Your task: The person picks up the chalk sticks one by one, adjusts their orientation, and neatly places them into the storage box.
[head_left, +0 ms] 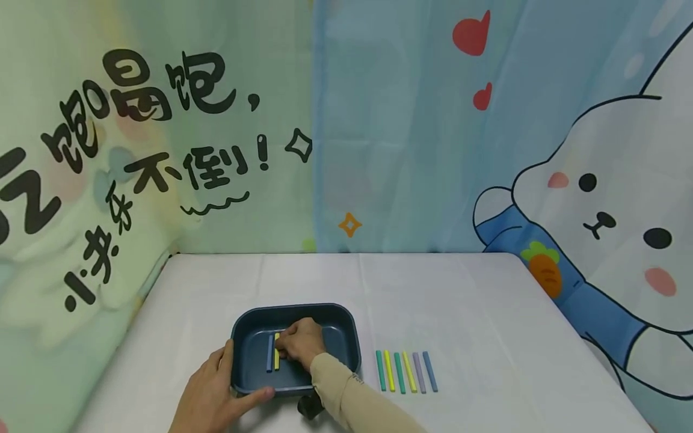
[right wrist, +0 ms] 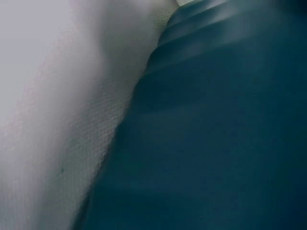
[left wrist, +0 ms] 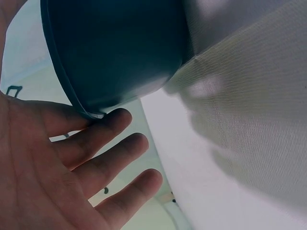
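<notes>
A dark blue tray (head_left: 346,337) with rounded corners sits on the white-covered table. Inside it a blue stick (head_left: 270,353) and a yellow stick (head_left: 277,359) lie side by side. My right hand (head_left: 302,341) reaches over the near rim and pinches the yellow stick with its fingertips. At the tray's near left corner is my left hand (head_left: 208,388), fingers straight along the left side and thumb at the front wall. In the left wrist view, the extended fingers (left wrist: 115,160) spread below the rim, one touching it. Only the tray's outer wall (right wrist: 206,124) and cloth show in the right wrist view.
To the right of the tray, several thin sticks (head_left: 400,373) in green, yellow, purple and blue lie in a row. Below the right wrist a black object (head_left: 310,406) shows by the tray's front. A printed curtain (head_left: 390,132) hangs behind the table (head_left: 487,313).
</notes>
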The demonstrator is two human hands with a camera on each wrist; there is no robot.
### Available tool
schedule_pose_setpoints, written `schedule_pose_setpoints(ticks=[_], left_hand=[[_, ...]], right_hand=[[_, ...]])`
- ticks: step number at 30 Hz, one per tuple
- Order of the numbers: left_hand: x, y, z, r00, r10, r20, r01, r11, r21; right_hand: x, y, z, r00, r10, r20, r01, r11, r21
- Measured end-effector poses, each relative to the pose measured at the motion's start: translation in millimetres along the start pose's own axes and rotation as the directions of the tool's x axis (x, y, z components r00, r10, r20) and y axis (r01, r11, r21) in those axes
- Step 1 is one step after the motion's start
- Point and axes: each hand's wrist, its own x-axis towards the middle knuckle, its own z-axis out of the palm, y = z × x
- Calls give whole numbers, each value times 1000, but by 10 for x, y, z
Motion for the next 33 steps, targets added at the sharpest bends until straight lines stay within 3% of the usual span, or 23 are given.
schedule_pose_setpoints(ticks=[18, 33], left_hand=[[32, -9, -5, 1000, -6, 31, 7, 1000, -11], [39, 5, -9, 997, -39, 67, 41, 999, -21]], right_hand=[[-82, -72, -167, 995, -65, 74, 63, 998, 24], [-311, -58, -626, 974, -155, 165, 120, 971, 206]])
